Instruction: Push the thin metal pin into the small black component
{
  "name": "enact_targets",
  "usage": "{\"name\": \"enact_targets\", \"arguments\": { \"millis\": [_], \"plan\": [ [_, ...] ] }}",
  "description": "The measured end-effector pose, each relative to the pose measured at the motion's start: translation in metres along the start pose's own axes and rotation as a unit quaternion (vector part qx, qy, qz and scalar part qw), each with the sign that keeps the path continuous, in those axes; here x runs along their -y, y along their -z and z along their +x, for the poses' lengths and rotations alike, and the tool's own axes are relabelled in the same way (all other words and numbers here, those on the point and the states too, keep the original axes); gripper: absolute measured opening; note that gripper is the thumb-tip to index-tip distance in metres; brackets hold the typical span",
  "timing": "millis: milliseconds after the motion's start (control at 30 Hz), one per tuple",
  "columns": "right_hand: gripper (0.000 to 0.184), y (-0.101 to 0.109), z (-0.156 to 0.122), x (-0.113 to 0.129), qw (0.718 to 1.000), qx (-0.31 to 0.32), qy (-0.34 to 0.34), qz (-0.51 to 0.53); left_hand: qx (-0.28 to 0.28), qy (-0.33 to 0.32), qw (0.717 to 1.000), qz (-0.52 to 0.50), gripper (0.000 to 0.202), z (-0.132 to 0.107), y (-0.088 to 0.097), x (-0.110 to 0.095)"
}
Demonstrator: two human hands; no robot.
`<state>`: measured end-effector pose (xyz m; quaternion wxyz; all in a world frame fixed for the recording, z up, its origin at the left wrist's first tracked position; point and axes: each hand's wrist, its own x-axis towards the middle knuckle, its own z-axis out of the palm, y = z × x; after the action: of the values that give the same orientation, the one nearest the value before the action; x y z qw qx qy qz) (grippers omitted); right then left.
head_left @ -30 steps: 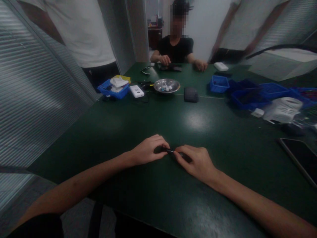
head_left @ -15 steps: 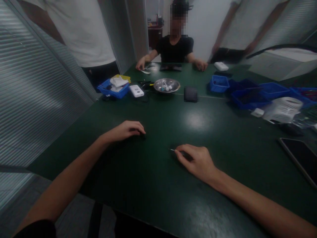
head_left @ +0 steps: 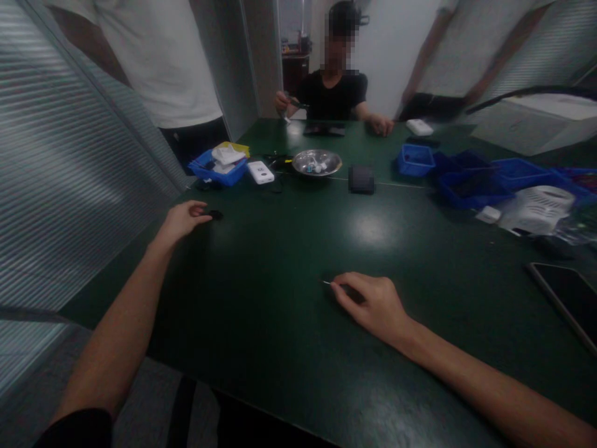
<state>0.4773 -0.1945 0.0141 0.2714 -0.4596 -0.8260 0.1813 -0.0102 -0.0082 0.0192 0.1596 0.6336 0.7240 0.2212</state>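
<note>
My left hand (head_left: 183,219) reaches out to the left over the dark green table (head_left: 289,249), fingers curled, its tips on a small black part (head_left: 215,214) that rests on the table. My right hand (head_left: 373,303) lies nearer to me at the middle, fingers pinched on a thin tool whose small metal tip (head_left: 325,282) sticks out to the left. The two hands are far apart.
Across the table stand a metal bowl (head_left: 317,162), a white device (head_left: 260,172), a blue tray of papers (head_left: 219,165), a black box (head_left: 361,178) and several blue bins (head_left: 466,177). A phone (head_left: 566,302) lies at right. One person sits opposite; two others stand by.
My left hand has pulled away from my right and slid far left across the table with the small black part. My right hand has stayed put, still pinching the tool.
</note>
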Motion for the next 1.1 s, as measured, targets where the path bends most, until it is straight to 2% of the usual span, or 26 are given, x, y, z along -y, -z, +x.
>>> {"name": "enact_targets", "arguments": {
  "millis": [100,200,333,467,667,833,900,1100],
  "plan": [
    [0.028,0.0,-0.001,0.0,1.0,0.0,-0.001,-0.004,0.0,0.042,0.998,0.051,0.032,0.004,0.002,0.011],
    [0.027,0.0,-0.001,0.0,1.0,0.0,-0.002,-0.002,-0.007,0.023,0.999,0.047,0.026,0.002,0.003,0.014],
    [0.027,0.0,-0.001,0.0,1.0,0.002,0.001,-0.001,-0.047,-0.001,0.998,-0.044,0.029,-0.006,0.002,0.004],
    [0.027,0.001,-0.001,0.001,1.0,0.002,0.0,0.002,-0.023,0.006,0.989,-0.144,0.032,-0.007,0.001,-0.005],
    [0.028,0.0,0.0,0.0,1.0,0.003,0.0,-0.005,0.007,0.009,0.983,-0.184,0.028,-0.006,-0.001,-0.01],
    [0.027,0.0,0.0,-0.001,1.0,0.006,0.0,-0.002,-0.002,-0.034,0.992,-0.125,0.03,-0.004,0.0,-0.005],
    [0.026,0.0,0.0,-0.001,1.0,0.008,-0.002,0.001,-0.006,-0.028,0.995,-0.098,0.033,-0.003,0.001,-0.002],
    [0.026,-0.001,0.0,-0.001,1.0,0.009,-0.004,-0.002,-0.018,-0.025,0.993,-0.111,0.041,-0.004,0.0,-0.005]
  ]
}}
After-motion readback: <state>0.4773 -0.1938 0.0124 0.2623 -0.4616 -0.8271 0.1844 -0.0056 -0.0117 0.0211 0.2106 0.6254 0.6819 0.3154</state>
